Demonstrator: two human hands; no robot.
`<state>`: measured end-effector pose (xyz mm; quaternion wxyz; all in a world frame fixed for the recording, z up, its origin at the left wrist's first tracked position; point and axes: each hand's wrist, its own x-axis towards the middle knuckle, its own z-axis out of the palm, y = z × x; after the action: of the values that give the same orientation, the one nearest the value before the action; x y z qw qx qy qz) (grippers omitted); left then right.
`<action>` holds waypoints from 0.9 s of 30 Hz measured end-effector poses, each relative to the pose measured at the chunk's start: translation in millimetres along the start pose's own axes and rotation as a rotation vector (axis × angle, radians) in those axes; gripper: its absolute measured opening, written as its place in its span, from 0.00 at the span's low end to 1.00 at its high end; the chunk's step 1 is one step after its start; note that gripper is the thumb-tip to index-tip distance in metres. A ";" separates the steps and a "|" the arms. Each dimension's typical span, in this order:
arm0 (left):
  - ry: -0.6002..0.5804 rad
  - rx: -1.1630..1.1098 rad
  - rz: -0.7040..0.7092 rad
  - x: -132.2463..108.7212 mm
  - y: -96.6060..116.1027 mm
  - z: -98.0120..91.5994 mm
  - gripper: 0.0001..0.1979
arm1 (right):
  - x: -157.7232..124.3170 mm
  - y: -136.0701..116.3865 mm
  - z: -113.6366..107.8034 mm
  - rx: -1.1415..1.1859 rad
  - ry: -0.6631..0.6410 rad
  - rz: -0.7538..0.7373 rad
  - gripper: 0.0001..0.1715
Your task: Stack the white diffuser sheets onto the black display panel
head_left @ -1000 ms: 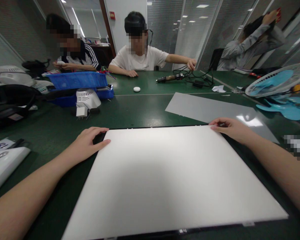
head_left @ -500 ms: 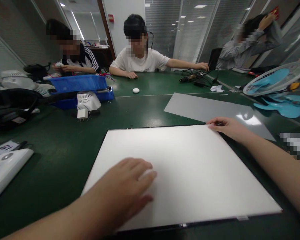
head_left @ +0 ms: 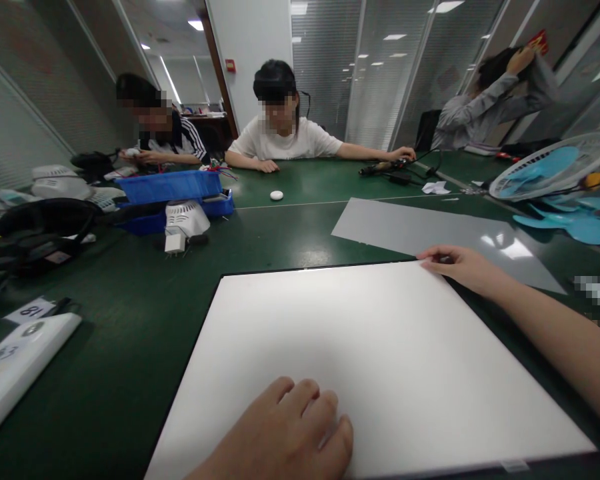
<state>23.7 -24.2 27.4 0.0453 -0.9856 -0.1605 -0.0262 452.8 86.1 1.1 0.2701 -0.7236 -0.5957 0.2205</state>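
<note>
A large white panel (head_left: 380,347) with a thin dark edge lies flat before me on the green table (head_left: 110,373). Over its near left part is my left hand (head_left: 300,427), fingers curled and close together; whether anything is under them is hidden. My right hand (head_left: 450,263) pinches the panel's far right corner between thumb and fingers. Behind that corner lies a grey sheet (head_left: 430,230), partly behind the right hand.
At the left are a white device (head_left: 25,367), black round parts (head_left: 45,227) and blue bins (head_left: 170,187). Blue fan blades (head_left: 575,217) and a fan guard (head_left: 555,167) lie at the right. Three people sit across; one person's hand (head_left: 403,154) touches cables.
My left hand has moved nearer to me and slightly right over the panel, its fingers more curled. The right hand stays at the corner. The view has tilted up a little.
</note>
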 end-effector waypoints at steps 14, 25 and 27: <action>0.043 -0.043 0.041 -0.9 -5.5 -3.9 0.10 | 0.4 -4.2 -3.4 -0.162 0.009 -0.054 0.29; 0.050 -0.068 0.032 -1.8 -1.0 -5.7 0.09 | 6.0 9.5 -2.2 -0.168 0.027 -0.253 0.22; 0.034 -0.081 0.027 -0.8 -0.1 -7.0 0.10 | 5.6 8.8 -2.4 -0.171 0.030 -0.251 0.22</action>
<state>22.6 -25.0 34.3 0.0087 -0.9882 -0.1450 -0.0489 461.9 90.0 -2.9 0.2418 -0.6670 -0.6940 0.1226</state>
